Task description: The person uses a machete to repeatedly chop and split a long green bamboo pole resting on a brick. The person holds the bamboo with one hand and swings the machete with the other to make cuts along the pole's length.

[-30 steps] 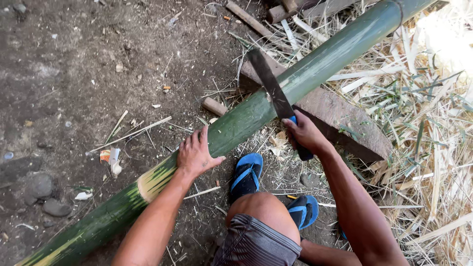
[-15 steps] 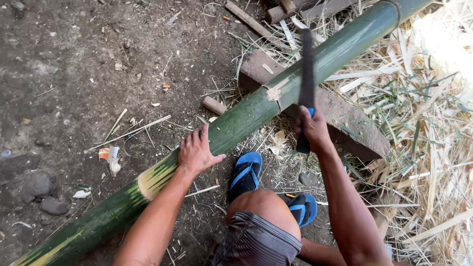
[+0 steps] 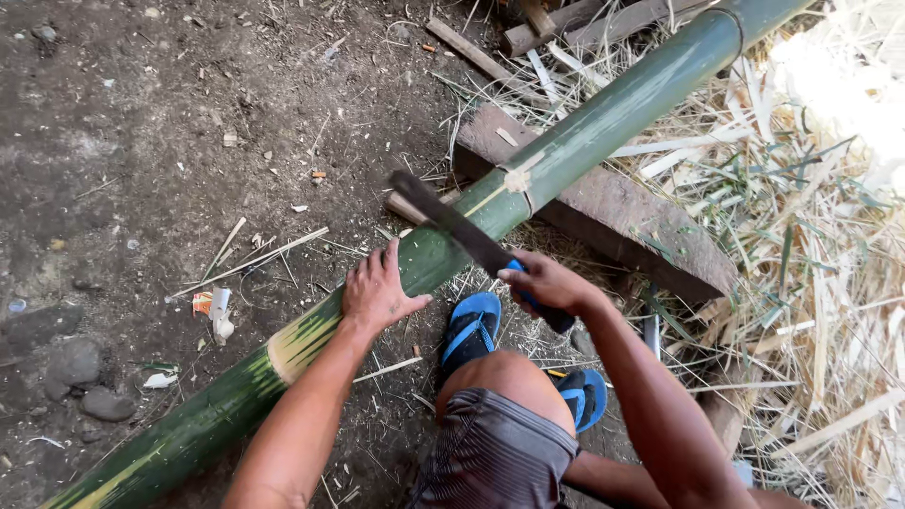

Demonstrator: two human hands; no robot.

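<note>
Dirt ground; left hand (image 3: 377, 292) flat on bamboo pole (image 3: 584, 141), right hand (image 3: 547, 283) grasping machete (image 3: 452, 226).

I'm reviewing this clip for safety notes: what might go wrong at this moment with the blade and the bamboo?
1. The left hand presses flat on the green bamboo pole close to the machete blade; a glancing stroke could reach its fingers.
2. The feet in open blue sandals sit just under the blade, so a slip might hit them.
3. The round pole rests on a wooden block and could roll.

Left hand (image 3: 377, 292) flat, fingers spread; right hand (image 3: 547, 283) fisted, gripping.
</note>
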